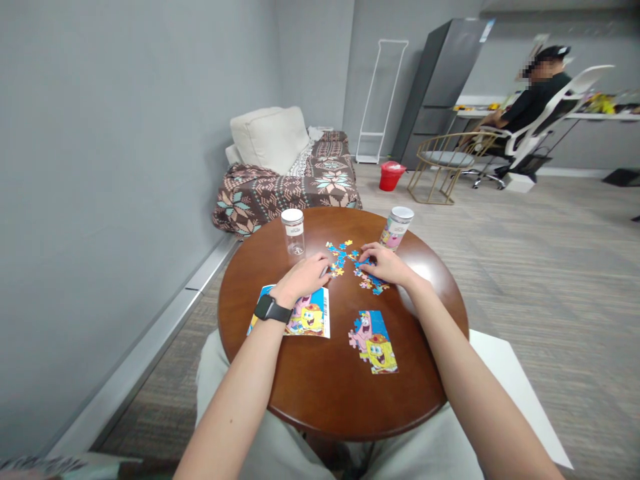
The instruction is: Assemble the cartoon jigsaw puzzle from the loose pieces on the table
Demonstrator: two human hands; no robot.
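Note:
My left hand [307,275] reaches over the corner of a printed picture sheet [313,320]. Its fingers are loosely bent and stretched out, with the tips beside loose jigsaw pieces [340,257]. My right hand [387,265] is over more blue pieces [373,281]; thumb and forefinger are apart, and the palm hides some of the pieces. I see no piece lifted by either hand. Closer to me lies a partly joined jigsaw puzzle [374,343] showing a pink and a yellow cartoon character, with an uneven left edge.
A clear jar [294,233] with a white lid stands at the round table's [310,380] back left. A printed canister [397,227] stands behind my right hand. Beyond are a patterned sofa [300,187], a red bin [391,175] and a seated person [535,100].

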